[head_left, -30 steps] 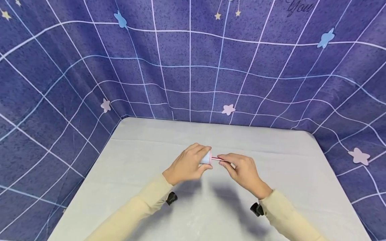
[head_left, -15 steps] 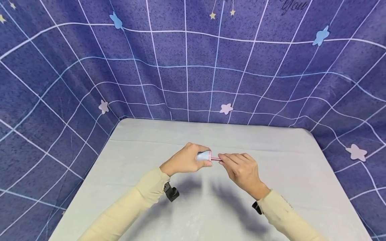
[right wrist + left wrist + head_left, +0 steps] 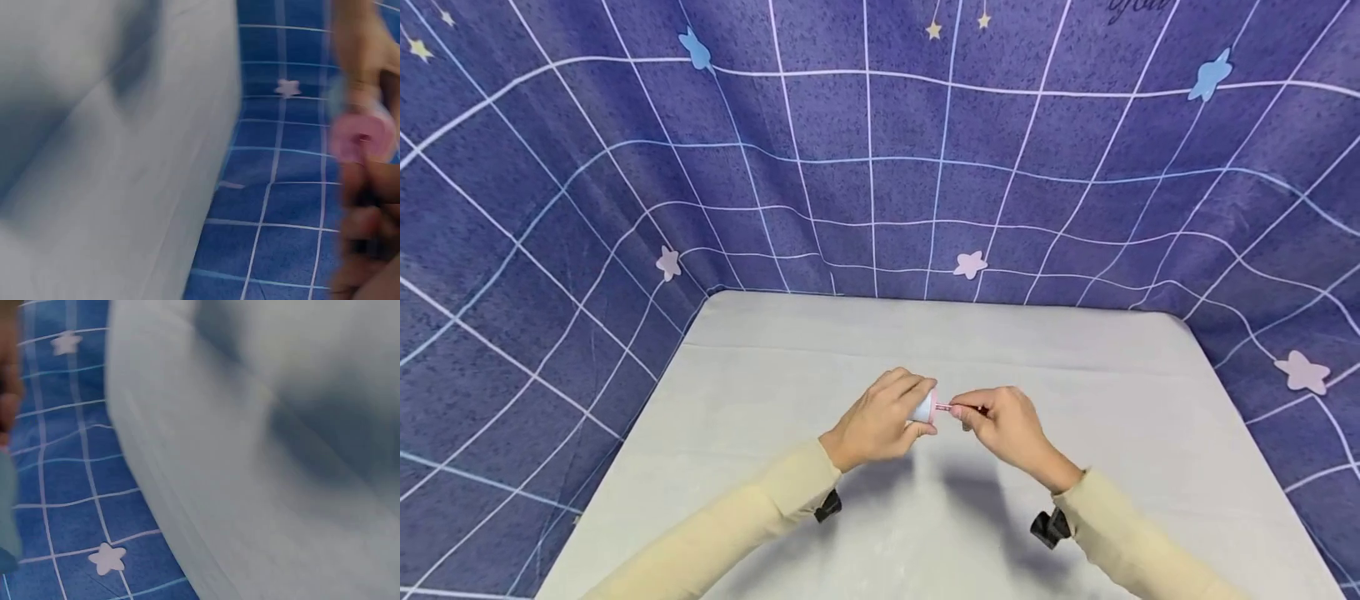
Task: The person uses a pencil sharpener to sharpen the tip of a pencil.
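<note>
My left hand grips a light blue pencil sharpener with a pink end that faces right. Fingers and thumb curl round its body. From the pink end sticks a thin reddish pencil, pinched between the thumb and fingers of my right hand. In the right wrist view, the round pink face of the sharpener has a dark hole, and the pencil runs into it. How deep the tip goes is hidden. Only a slice of the blue body shows in the left wrist view.
Both hands are above a bed-like surface covered with a pale sheet. A purple-blue curtain with grid lines and stars stands behind and along the sides. A black wrist camera hangs under the right sleeve.
The right hand has changed its hold on the pencil, its fingers rolling over and back. The left hand has turned the sharpener slightly and back. The pencil stays in the pink end.
</note>
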Tool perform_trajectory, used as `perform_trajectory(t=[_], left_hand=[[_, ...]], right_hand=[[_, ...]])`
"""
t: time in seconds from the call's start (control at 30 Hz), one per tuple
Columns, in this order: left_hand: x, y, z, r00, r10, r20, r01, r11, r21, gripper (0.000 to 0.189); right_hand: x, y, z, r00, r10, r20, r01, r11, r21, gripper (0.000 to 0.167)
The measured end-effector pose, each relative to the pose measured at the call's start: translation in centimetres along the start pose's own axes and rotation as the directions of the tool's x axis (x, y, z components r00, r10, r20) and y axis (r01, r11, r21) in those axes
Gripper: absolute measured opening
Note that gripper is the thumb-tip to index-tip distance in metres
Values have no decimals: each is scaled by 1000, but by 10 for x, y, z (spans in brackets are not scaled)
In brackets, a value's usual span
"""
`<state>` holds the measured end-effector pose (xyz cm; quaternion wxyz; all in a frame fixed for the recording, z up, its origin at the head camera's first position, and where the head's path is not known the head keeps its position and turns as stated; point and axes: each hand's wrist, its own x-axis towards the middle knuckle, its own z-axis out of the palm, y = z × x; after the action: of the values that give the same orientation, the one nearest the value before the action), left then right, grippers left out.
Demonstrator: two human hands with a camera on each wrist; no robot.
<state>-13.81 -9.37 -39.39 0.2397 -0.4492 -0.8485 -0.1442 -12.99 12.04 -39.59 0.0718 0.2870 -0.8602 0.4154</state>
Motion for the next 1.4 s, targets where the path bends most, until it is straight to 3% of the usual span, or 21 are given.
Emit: perform_trajectory(t=[0.03,0.07,0.13,0.2,0.23,0.3,0.4,0.47,0.5,0.57,0.67,0.8,0.87,0.97,1.1,1.2,1.23,1.3,1.4], left_hand=[[-3,0,3,997,51,-49,-48,997,52,56],[-5,0,6,991,96,-90,-88,992,93,57],[-7,-1,10,973,177,-149,-153,975,159,59],[-8,-1,12,957,227,-183,-191,962,196,60],[-8,-1,12,953,235,-193,-197,960,198,59],[-6,-2,11,955,221,-199,-185,965,184,58],[-1,-4,7,970,159,-183,-130,978,160,54],[5,-7,1,980,119,-162,-94,984,151,52],[9,-7,-2,983,99,-153,-77,986,146,51],[15,-9,-8,989,59,-138,-42,992,118,50],[20,-11,-16,993,-3,-114,9,999,52,51],[23,-12,-21,996,-85,-40,82,995,-60,51],[26,-13,-23,992,-127,22,129,985,-116,51],[29,-14,-27,972,-192,133,215,958,-189,50],[32,-17,-31,935,-226,272,298,919,-260,48],[31,-18,-30,913,-239,330,346,883,-317,45],[31,-19,-30,911,-241,334,353,874,-333,43],[29,-18,-27,918,-244,312,351,867,-354,41],[25,-15,-21,954,-210,214,269,914,-304,44]], right_hand=[[2,-2,-4,990,108,87,-116,989,89,10],[5,-3,-7,966,193,170,-221,961,168,12],[9,-4,-14,901,298,314,-384,886,259,16],[12,-4,-18,860,326,392,-452,843,291,17],[13,-4,-19,858,323,399,-450,848,280,17],[13,-4,-18,897,277,344,-367,901,230,14],[10,-5,-13,978,154,140,-167,983,79,5],[9,-3,-8,1000,18,-24,-19,998,-54,7],[8,-1,-6,994,-55,-97,43,992,-117,12],[8,3,-3,959,-197,-203,151,964,-221,18],[9,8,-1,882,-376,-282,279,902,-328,23],[10,11,-1,801,-504,-321,354,833,-425,14],[10,13,-2,766,-551,-332,369,799,-474,18],[10,16,0,702,-636,-320,399,724,-562,21],[11,20,0,604,-757,-250,448,582,-679,19],[12,22,1,559,-800,-218,481,527,-701,18],[13,23,1,555,-803,-219,492,529,-691,18],[14,22,2,576,-785,-229,517,567,-642,19],[14,19,1,671,-699,-248,518,681,-517,24]])
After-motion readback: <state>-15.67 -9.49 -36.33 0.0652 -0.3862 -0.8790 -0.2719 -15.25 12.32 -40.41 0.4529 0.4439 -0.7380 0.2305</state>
